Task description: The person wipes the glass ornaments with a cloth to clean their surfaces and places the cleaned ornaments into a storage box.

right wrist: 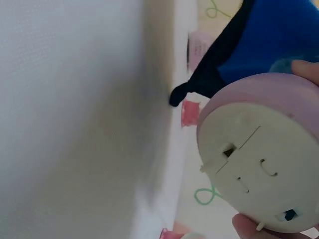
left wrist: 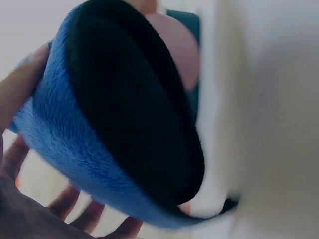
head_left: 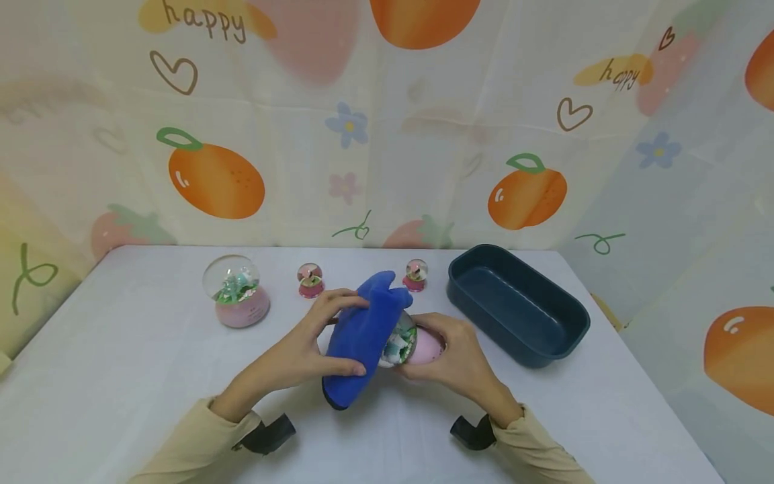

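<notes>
My left hand (head_left: 308,346) grips a blue plush cloth (head_left: 365,336) with dark edging, thumb in front and fingers behind. The cloth lies against the glass dome of a snow globe (head_left: 401,341) and hides part of it. My right hand (head_left: 456,351) holds that globe by its pink base (head_left: 428,345), tipped on its side with the dome pointing left. In the right wrist view the white underside (right wrist: 264,164) of the base faces the camera. The left wrist view shows the cloth's dark inner side (left wrist: 129,104) and furry blue outside.
A larger snow globe (head_left: 237,292) on a pink base stands at the left. Two small snow globes, one left (head_left: 311,280) and one right (head_left: 416,275), stand behind the hands. A dark teal tray (head_left: 514,262) lies at the right of the white table (head_left: 121,403).
</notes>
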A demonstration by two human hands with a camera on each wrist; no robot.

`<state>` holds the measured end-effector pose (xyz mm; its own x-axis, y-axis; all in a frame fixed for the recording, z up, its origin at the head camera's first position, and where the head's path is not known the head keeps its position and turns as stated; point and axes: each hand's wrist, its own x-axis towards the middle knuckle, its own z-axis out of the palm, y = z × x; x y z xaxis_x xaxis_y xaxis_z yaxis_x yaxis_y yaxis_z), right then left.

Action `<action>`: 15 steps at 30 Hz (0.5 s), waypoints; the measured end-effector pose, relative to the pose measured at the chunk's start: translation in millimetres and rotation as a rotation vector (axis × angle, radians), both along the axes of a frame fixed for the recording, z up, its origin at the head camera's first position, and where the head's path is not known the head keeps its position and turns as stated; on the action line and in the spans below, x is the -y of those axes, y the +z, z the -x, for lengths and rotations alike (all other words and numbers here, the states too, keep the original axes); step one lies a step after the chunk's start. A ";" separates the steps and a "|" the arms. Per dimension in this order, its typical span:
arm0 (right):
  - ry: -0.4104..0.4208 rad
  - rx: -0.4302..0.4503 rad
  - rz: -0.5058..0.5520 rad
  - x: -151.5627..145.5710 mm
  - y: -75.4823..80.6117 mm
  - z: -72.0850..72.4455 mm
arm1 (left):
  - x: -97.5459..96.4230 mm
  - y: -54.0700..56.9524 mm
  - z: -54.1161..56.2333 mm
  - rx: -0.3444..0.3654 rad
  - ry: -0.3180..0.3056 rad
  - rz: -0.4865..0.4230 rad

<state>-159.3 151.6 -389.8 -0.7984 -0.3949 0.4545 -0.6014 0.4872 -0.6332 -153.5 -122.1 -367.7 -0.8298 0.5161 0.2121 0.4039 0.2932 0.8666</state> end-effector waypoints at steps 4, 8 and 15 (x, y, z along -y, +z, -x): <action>0.007 0.006 -0.026 1.1 2.3 -3.2 | -5.1 -9.3 0.1 0.075 -0.007 -0.007; 0.042 -0.018 -0.044 3.5 2.9 -5.4 | -12.4 -17.3 0.2 0.108 -0.062 -0.034; 0.066 -0.016 -0.025 6.6 1.7 -6.5 | -16.9 -19.6 -3.1 0.084 -0.001 -0.057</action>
<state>-152.8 145.0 -388.1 -0.7630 -0.4574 0.4568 -0.6428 0.4616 -0.6113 -150.5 -105.2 -387.4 -0.8455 0.5059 0.1708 0.3292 0.2420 0.9127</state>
